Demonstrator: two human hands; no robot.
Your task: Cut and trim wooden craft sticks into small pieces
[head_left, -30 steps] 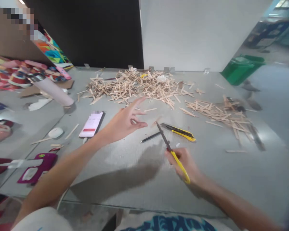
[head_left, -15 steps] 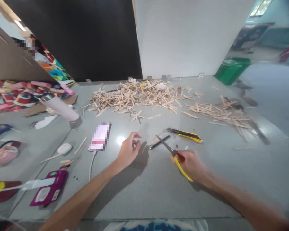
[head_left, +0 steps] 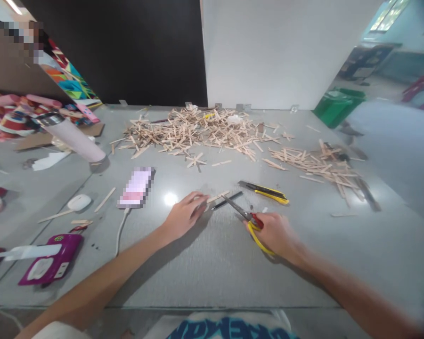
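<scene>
My left hand [head_left: 186, 213] has its fingertips pinched on the left end of a flat wooden craft stick [head_left: 219, 196], just above the table. In my right hand [head_left: 273, 230] is a pair of scissors [head_left: 237, 206] with yellow and red handles, my fingers wrapped round them. The dark blades point up and left, their tips by the right end of the stick. Under the blades lies a black pen [head_left: 229, 200]. A yellow and black utility knife [head_left: 268, 192] rests beyond my right hand.
A large heap of wooden sticks [head_left: 198, 134] lies at the back, a smaller pile [head_left: 314, 165] to its right. On the left are a phone [head_left: 137, 187] on a cable, a pink tumbler [head_left: 74, 136], a white round case [head_left: 79, 202] and a purple device [head_left: 51, 259].
My left hand has come down to the craft stick and pinched its end, lifting it slightly. The scissors stay in my right hand, tips now by the stick. The view has shifted a little.
</scene>
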